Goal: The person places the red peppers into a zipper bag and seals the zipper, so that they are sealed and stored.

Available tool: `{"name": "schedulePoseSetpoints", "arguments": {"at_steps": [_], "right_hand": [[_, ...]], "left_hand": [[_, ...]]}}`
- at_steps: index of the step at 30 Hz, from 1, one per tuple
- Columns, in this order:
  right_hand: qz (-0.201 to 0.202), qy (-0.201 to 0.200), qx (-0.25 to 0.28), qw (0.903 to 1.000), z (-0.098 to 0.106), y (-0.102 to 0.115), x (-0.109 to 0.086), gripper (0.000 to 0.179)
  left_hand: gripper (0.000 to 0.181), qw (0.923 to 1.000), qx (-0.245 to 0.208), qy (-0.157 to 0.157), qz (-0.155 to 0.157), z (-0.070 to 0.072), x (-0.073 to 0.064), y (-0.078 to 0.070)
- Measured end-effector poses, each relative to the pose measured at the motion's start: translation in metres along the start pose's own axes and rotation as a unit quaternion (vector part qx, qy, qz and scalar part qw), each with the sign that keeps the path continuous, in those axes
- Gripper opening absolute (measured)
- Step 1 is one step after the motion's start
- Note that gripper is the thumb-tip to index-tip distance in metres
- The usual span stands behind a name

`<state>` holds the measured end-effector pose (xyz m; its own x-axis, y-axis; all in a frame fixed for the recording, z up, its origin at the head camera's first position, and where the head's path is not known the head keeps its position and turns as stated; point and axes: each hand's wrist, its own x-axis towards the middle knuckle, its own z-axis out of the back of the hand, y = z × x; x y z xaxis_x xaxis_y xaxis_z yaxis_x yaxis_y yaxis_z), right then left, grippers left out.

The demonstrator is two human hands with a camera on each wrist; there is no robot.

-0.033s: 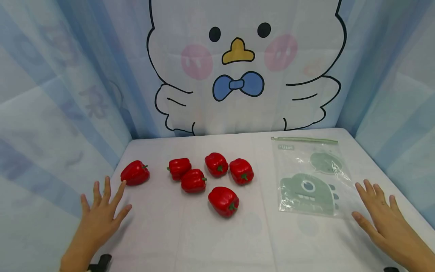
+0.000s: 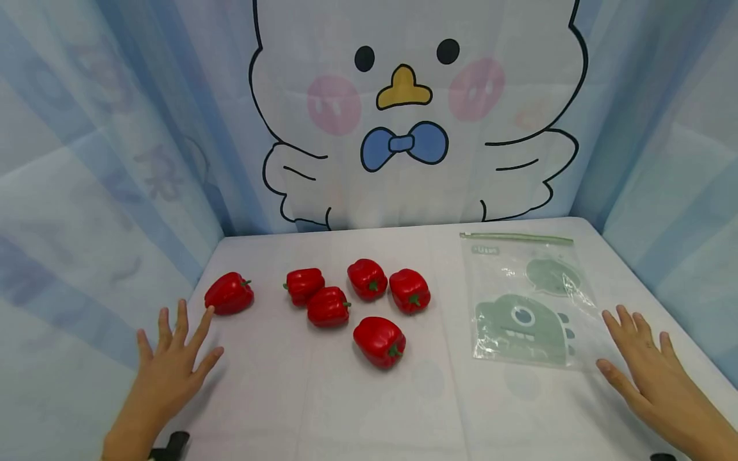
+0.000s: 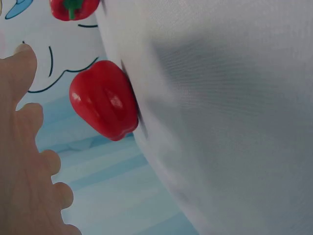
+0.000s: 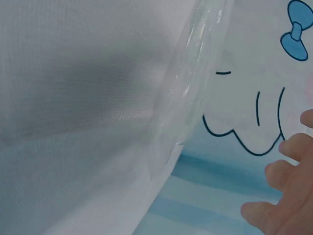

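Observation:
In the head view my left hand (image 2: 170, 368) hovers over the left of the table with its fingers spread, holding nothing. Just beyond its fingertips lies a red bell pepper (image 2: 229, 294), seen close up in the left wrist view as well (image 3: 105, 100). Several more red bell peppers lie around the middle, the nearest one (image 2: 379, 342) with its green stem facing front right. On the right, my right hand (image 2: 660, 381) is spread and holds nothing. Beside it a clear zip bag (image 2: 521, 330) with green monster prints lies flat, its green zip strip at the far end.
A white cloth covers the table (image 2: 259, 397). Behind it hangs a curtain (image 2: 403, 192) printed with a white bird in a blue bow tie. Blue and white curtains (image 2: 663, 160) close off both sides. Dark wrist straps (image 2: 173, 445) show at the bottom edge.

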<state>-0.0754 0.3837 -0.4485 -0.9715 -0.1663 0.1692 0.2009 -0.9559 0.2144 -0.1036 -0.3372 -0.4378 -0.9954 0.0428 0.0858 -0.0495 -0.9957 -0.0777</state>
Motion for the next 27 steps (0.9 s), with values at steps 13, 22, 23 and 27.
{"name": "schedulePoseSetpoints", "arguments": {"at_steps": [13, 22, 23, 27], "right_hand": [[0.004, 0.002, 0.021, 0.9998, -0.007, 0.008, 0.006, 0.081], [0.018, -0.022, 0.064, 0.9976, -0.018, 0.015, 0.013, 0.075], [0.02, -0.024, 0.069, 0.9971, -0.019, 0.016, 0.014, 0.075], [0.018, -0.029, 0.075, 0.9966, -0.022, 0.021, 0.018, 0.072]], "left_hand": [[0.086, 1.0, 0.0, -0.007, 0.002, 0.0, -0.006, -0.008], [0.07, 0.9923, -0.012, -0.12, -0.03, 0.008, -0.008, -0.025], [0.068, 0.9899, -0.012, -0.137, -0.033, 0.009, -0.008, -0.028], [0.06, 0.9817, -0.009, -0.186, -0.042, 0.011, -0.007, -0.038]]}}
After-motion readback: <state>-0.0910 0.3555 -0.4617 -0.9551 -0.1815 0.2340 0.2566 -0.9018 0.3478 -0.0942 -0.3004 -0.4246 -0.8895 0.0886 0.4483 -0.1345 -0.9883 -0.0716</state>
